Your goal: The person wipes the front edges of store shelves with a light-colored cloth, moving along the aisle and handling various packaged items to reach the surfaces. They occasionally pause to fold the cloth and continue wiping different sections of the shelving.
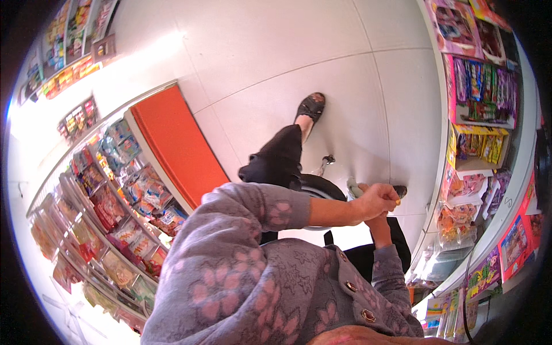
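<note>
Both my hands meet in front of me, right of the middle. My left hand reaches across from the left with its fingers curled closed, over my right hand. What lies inside its grip is hidden, though a small yellow spot shows at the fingers. My right hand comes up from below, its fingers mostly covered by the left. A pale grey-green, cloth-like piece sticks out beside the left hand; I cannot tell which hand, if either, holds it. Below them is a black, curved, wheel-like rim.
On the right, a shelf carries boxes of packaged snacks. To the left stands a rack of bagged snacks beside an orange-red panel. One sandalled foot rests on the pale tiled floor.
</note>
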`<state>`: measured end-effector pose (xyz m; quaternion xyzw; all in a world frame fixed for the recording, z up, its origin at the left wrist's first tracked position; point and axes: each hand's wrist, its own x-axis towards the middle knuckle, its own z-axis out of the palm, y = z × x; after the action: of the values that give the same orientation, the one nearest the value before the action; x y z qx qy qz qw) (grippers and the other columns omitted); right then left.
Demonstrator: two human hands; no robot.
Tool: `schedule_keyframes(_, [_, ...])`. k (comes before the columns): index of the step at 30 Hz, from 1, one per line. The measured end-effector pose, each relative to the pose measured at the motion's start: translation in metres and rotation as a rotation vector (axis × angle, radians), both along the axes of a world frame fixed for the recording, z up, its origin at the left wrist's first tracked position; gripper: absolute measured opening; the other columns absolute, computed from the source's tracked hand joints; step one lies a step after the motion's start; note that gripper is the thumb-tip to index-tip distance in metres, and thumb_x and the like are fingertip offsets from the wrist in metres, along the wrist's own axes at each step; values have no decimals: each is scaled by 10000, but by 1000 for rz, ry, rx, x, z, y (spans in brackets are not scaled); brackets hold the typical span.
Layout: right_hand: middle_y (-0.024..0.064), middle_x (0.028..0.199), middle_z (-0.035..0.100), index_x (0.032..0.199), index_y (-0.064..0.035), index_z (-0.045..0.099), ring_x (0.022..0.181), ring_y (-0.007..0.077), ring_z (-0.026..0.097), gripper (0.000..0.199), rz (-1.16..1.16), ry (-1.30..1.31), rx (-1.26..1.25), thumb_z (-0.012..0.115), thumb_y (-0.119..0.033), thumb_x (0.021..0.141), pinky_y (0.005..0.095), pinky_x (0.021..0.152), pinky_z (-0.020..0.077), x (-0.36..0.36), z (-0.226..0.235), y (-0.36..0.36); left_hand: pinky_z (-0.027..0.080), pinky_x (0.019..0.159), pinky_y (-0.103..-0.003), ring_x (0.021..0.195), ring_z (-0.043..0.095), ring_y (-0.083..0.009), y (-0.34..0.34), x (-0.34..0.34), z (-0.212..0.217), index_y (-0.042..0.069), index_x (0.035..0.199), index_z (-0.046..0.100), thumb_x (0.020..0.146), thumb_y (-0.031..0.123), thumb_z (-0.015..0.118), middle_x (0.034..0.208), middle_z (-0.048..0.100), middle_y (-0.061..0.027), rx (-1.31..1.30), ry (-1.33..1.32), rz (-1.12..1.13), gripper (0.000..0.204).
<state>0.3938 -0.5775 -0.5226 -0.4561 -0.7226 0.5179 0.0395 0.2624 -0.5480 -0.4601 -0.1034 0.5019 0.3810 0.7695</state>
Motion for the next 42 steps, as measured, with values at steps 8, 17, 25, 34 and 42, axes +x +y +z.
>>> schedule_keyframes(8, [185,1107,669,1228,-30,621,1030,350,651,482,171,-205,-39,760,-253,823,445,861,502,-10,41,-19,403,465,-284,546,511,-119,-1,0,-12,-2,905,610,881,43,663,702,573,-36,149,51,108,74])
schedule_keyframes(17, [168,1069,616,1171,-23,614,990,388,590,562,109,-306,-74,788,-63,638,452,873,471,-14,200,30,507,675,-429,773,652,-325,-52,-27,-46,43,879,627,822,137,692,804,667,-156,160,795,-58,127])
schedule_keyframes(25, [198,1124,635,1171,6,602,1064,403,588,622,25,-561,-22,860,-91,613,450,951,445,40,275,47,521,729,-454,874,668,-362,-118,-87,75,70,916,634,856,118,654,919,697,-145,185,1019,-229,79])
schedule_keyframes(34, [209,1138,672,1206,-34,630,1085,394,622,618,336,-570,-12,839,-138,634,441,945,473,-8,348,98,515,734,-491,863,661,-410,-306,-236,194,62,919,632,869,127,623,890,684,-211,-676,1199,142,83])
schedule_keyframes(42, [208,1086,688,1167,-130,667,1032,415,645,520,611,-455,254,807,-313,701,460,879,501,-81,319,181,533,846,-516,967,661,-457,-414,-188,260,30,962,671,882,219,577,982,692,-269,-818,951,10,226])
